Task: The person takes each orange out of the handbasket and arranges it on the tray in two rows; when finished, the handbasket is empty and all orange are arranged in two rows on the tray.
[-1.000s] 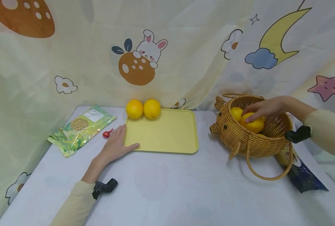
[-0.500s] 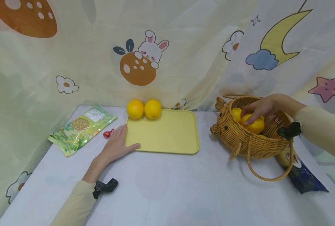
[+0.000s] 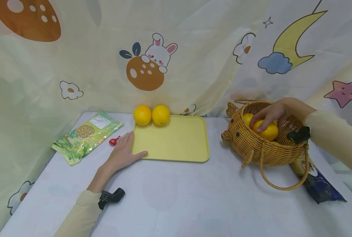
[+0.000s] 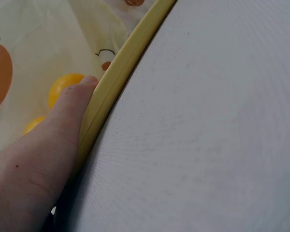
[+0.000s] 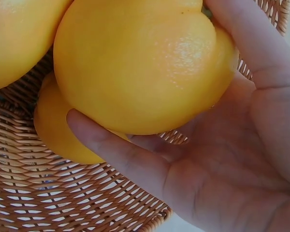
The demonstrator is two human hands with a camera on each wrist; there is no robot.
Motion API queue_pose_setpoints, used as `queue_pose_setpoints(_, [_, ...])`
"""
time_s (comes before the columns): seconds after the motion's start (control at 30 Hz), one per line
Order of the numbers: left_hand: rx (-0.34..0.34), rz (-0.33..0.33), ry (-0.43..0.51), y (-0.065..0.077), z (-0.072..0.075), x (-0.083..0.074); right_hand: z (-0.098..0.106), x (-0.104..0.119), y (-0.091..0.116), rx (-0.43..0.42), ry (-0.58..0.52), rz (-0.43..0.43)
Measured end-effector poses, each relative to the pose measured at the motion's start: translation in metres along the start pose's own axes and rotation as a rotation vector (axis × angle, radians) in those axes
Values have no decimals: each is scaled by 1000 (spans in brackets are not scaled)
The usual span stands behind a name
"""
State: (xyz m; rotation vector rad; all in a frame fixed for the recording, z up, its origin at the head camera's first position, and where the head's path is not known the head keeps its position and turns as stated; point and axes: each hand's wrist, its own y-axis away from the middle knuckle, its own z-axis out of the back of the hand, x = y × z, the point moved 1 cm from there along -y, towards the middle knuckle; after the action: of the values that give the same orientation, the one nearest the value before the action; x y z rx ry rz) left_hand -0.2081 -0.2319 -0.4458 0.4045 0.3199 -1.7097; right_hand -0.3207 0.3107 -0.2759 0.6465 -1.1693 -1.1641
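My left hand (image 3: 123, 152) lies flat at the near left corner of a yellow tray (image 3: 176, 140), its fingers straight along the left side and its thumb on the front rim. Two oranges (image 3: 142, 115) sit side by side at the tray's far left. On the right, my right hand (image 3: 272, 113) reaches into a pig-shaped wicker basket (image 3: 250, 149). Its fingers and thumb curl round a glossy, lobed yellow bell pepper (image 5: 135, 67). Another yellow piece (image 5: 19, 38) lies beside it, and one more (image 5: 63, 133) shows underneath.
A green-yellow bag of beans (image 3: 87, 135) lies at the left, with a red-wrapped lollipop (image 3: 113, 141) between it and my left hand. A dark blue packet (image 3: 319, 184) lies partly under the basket, whose handle (image 3: 282, 188) hangs toward the front. A printed curtain (image 3: 193, 59) hangs behind.
My right wrist has moved a little to the left and up, and the fingers have settled round the pepper in the basket. The left hand stays at the tray.
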Motion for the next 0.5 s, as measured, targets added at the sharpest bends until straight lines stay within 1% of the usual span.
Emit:
queue_pose_setpoints(0.13, [-1,0,0,0,-1,0,1,-4,-2,12,-27,8])
queue_pose_setpoints(0.27, [1,-4,-2,1,-1,0,1,-7,-5,12,-27,10])
queue_pose_setpoints(0.4, [-2,-5,-8,1,-1,0,1,-10,-5,-12,2,17])
queue_pose_setpoints(0.5, [-9,-8,-4,1,-1,0,1,-11,-3,-24,3,34])
